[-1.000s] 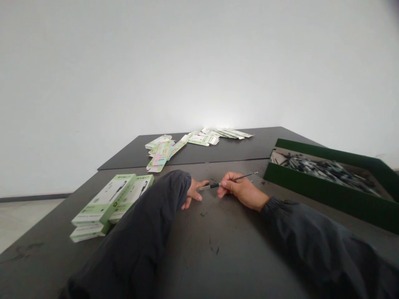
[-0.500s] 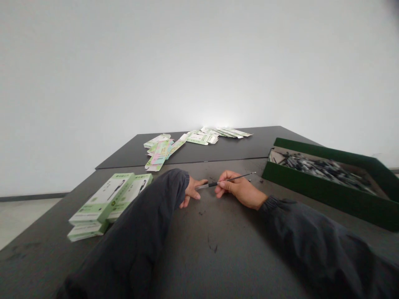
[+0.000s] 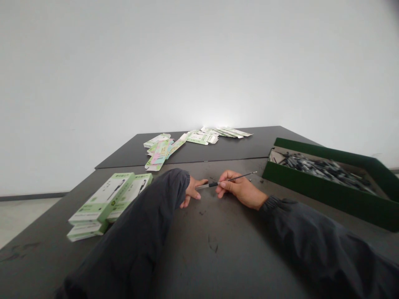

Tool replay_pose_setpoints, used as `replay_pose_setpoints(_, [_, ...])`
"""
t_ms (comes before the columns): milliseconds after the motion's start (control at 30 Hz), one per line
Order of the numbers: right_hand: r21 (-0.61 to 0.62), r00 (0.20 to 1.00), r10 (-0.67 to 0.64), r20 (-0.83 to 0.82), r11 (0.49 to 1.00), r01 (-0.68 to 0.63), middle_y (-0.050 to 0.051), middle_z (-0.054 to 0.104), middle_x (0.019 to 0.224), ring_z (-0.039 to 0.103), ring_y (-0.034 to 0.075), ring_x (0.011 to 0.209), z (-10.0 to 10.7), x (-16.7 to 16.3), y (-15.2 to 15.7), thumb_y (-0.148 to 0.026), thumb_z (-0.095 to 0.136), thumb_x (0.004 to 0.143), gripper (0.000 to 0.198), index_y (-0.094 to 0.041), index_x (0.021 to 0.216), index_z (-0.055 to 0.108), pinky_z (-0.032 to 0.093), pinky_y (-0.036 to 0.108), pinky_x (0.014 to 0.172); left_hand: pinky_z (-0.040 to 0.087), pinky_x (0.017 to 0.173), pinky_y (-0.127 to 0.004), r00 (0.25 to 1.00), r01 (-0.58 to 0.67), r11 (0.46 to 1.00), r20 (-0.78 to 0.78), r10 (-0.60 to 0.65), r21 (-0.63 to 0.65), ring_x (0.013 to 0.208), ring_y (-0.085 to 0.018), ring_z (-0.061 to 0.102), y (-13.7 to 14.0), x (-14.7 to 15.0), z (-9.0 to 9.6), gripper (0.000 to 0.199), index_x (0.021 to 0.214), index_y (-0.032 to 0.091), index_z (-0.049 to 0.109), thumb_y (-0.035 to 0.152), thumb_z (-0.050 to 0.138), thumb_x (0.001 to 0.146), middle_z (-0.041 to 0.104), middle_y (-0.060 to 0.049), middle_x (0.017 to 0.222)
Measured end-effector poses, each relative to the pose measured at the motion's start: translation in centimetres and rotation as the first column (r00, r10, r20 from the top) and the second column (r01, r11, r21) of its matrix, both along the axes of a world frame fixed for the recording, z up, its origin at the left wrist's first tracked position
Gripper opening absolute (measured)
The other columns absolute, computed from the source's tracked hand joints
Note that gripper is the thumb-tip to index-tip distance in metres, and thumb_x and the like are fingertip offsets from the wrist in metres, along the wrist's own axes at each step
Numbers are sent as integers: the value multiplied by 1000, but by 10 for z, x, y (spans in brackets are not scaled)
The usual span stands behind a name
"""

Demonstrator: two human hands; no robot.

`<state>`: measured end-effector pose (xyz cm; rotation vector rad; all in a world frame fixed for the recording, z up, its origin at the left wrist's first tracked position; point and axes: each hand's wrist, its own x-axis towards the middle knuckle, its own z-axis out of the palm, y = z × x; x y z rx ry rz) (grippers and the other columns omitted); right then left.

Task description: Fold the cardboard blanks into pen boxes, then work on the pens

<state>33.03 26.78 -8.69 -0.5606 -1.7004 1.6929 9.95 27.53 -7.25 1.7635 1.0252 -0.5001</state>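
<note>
Head view: both forearms reach forward over the dark desk (image 3: 199, 249) and angle inward. The left hand (image 3: 191, 192) is bent at the wrist, thumb and forefinger spread around the clear end of a pen barrel (image 3: 213, 184); cannot tell whether it grips. The right hand (image 3: 238, 189), fingers curled, pinches a thin dark rod (image 3: 247, 175) just at the barrel's black end. Barrel lies between the hands; rod slants up toward the green box (image 3: 321, 189).

Left fingers (image 3: 195, 194) partly bent | right fingers (image 3: 229, 186) pinched | forearms (image 3: 149, 224) angled inward
</note>
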Motion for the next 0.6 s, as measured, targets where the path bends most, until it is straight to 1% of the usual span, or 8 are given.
replay_pose_setpoints(100, [-27, 1000, 9, -21, 1000, -9, 6, 63, 74, 60, 14, 61, 1, 0, -1, -32, 53, 74, 20, -15, 82, 48, 45, 28, 61, 49, 49, -33, 991, -131, 986, -39, 127, -105, 52, -20, 62, 0, 2, 4, 82, 119, 19, -37, 29, 37, 86, 59, 2, 52])
replay_pose_setpoints(200, [-73, 998, 28, -63, 997, -33, 7, 63, 76, 60, 14, 62, 3, 0, -1, -34, 51, 75, 22, -15, 84, 49, 46, 30, 64, 49, 50, -33, 982, -189, 969, -55, 182, -161, 50, -19, 61, 0, 3, 7, 83, 119, 20, -37, 28, 38, 85, 59, 2, 53])
replay_pose_setpoints(300, [-115, 993, 48, -108, 992, -60, 9, 63, 80, 60, 14, 63, 4, 1, -1, -35, 50, 76, 24, -14, 87, 50, 46, 32, 66, 49, 51, -30, 986, -166, 968, -47, 160, -190, 52, -17, 62, 1, 3, 9, 82, 117, 20, -38, 29, 37, 86, 58, 2, 54])
replay_pose_setpoints(400, [-123, 991, 44, -127, 991, -60, 9, 63, 79, 60, 14, 63, 3, 1, 2, -36, 48, 77, 25, -13, 87, 52, 46, 32, 66, 48, 49, -27, 986, -168, 966, -53, 161, -198, 52, -16, 62, 2, 2, 10, 80, 117, 22, -39, 28, 36, 87, 58, 3, 55])
replay_pose_setpoints(600, [-88, 997, -41, -71, 996, 34, 7, 62, 74, 58, 12, 59, -2, -1, 6, -37, 51, 75, 25, -13, 82, 54, 47, 27, 61, 49, 52, -31, 993, -121, 966, -27, 118, -231, 56, -18, 62, 4, 1, 10, 80, 117, 21, -39, 32, 34, 87, 59, 2, 57])
